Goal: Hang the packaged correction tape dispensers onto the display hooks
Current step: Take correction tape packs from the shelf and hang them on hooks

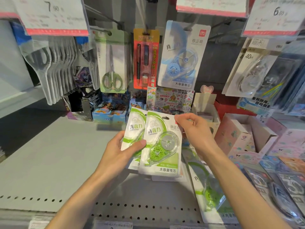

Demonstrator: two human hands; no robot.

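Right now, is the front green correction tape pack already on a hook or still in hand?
In hand: the front green pack is held by the left hand and right hand, below the hooks.

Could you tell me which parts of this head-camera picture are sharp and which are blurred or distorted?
Head view: the front green pack between the left hand and right hand reads sharply; the price tags above are blurred; the shelf edge bows from the wide-angle lens.
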